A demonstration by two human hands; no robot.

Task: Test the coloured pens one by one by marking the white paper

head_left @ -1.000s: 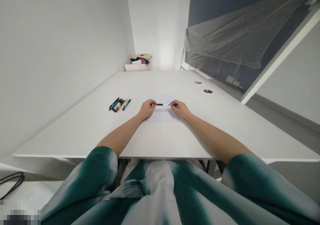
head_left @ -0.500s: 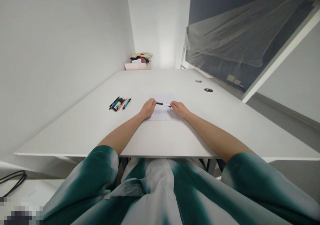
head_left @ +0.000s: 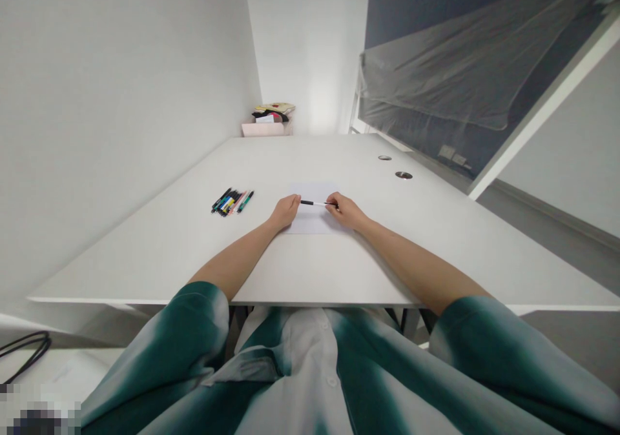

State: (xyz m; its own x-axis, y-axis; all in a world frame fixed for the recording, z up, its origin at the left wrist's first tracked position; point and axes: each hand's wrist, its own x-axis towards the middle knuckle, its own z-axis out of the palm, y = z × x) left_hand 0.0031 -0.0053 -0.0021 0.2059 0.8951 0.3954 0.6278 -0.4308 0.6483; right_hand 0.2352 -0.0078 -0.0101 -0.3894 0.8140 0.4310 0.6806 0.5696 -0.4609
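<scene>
From the head view, the left hand (head_left: 285,211) and right hand (head_left: 343,210) seem closed on the two ends of a pen (head_left: 314,202), though it is small here. The pen is held just above a paper (head_left: 310,222) mid-table (head_left: 310,267), with more pens (head_left: 231,201) bunched well left, not yet handled.

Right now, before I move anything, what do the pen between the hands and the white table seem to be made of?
The pen looks like smooth black and white plastic, with a slight shine, but it is too small to be sure. The table seems to be laminated board: its top is even, matte white, with a clean straight edge. Its core is hidden.
</scene>
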